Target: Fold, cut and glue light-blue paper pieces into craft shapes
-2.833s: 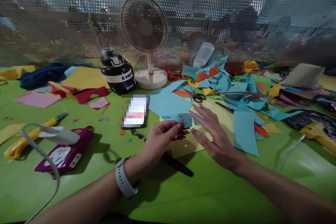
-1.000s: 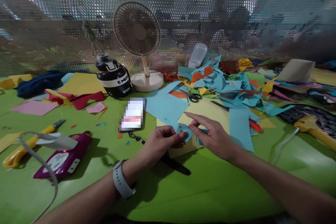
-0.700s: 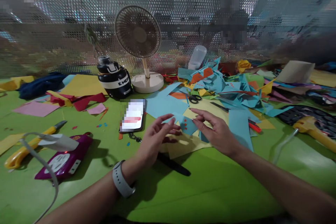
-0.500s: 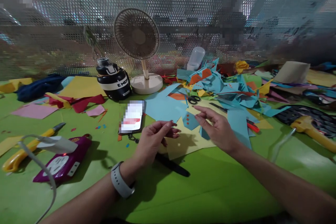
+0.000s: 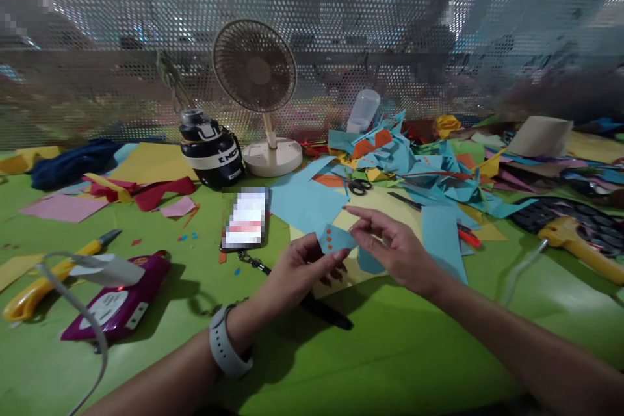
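Note:
Between my hands is a small blue paper piece [image 5: 336, 239] with a row of orange dots. The fingers and thumb of my left hand [image 5: 299, 270] pinch its left part. My right hand [image 5: 402, 250] has thumb and forefinger closed at its right end. Below the hands lies a pale yellow paper sheet [image 5: 404, 208], with another blue paper piece [image 5: 369, 261] on it, partly covered by my right hand. Just beyond the fingers are black-handled scissors [image 5: 359, 186]. A dark strap [image 5: 327, 312] runs under my left hand.
A phone [image 5: 245, 218] lies left of the hands, before a desk fan [image 5: 273, 156] and a dark bottle [image 5: 213, 159]. Blue paper scraps [image 5: 394, 149] are heaped behind. At left are a purple power strip [image 5: 117, 305] and a yellow-handled tool [image 5: 63, 273]; a glue gun [image 5: 582, 247] lies right.
My left hand has moved right and taken hold of the dotted blue piece. The piece has turned and shifted left and down, with my right hand still at its end.

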Demonstrator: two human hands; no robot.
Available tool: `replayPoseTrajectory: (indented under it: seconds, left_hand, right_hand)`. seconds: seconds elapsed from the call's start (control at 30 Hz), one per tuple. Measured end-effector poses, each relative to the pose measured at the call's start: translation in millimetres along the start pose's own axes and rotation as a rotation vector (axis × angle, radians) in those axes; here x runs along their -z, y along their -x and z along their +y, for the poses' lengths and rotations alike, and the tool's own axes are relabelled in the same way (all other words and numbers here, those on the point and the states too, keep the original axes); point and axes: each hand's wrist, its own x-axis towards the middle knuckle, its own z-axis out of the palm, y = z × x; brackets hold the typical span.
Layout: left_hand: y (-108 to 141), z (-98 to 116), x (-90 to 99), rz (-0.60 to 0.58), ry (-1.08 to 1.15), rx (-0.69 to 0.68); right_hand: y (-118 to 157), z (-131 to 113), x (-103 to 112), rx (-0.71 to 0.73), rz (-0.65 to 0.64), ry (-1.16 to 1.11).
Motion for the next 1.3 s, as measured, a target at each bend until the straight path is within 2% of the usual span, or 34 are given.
replayPoseTrajectory:
  seconds: [0.17,0.23,0.43,0.57,0.63,0.73,0.83,1.0,1.17,1.3]
  left_hand:
    - [-3,6,5.9,0.191,0.040,-0.046]
    - [-3,6,5.6,0.220,0.066,-0.059]
    - [1,4,0.4,0.058,0.192,0.055]
    - [1,2,2.0,0.054,0.224,0.050]
    - [1,0,3.5,0.083,0.283,0.013]
    - [0,-3,3.9,0.052,0.325,0.008]
    - [1,-6,1.6,-0.021,0.196,-0.001]
    - [3,-9,-0.9,-0.075,-0.097,-0.133]
    - [2,-7,-1.1,-0.021,-0.065,-0.142]
    - [1,-4,0.5,0.126,0.026,-0.071]
  right_hand:
    - [-8,4,17,-0.020,0.020,0.016]
    - [-10,7,18,-0.003,0.018,0.020]
    - [-7,9,7,0.020,-0.042,0.003]
    - [-6,6,4,0.014,-0.059,-0.077]
    - [-7,5,5,0.001,-0.022,-0.154]
    - [-8,5,7,-0.001,0.032,-0.222]
    - [-9,6,5,0.005,0.021,-0.158]
    - [-5,7,-5,0.068,0.032,0.044]
    - [-4,9,-10,0.148,0.002,0.143]
    - [-9,5,1,0.169,0.105,0.166]
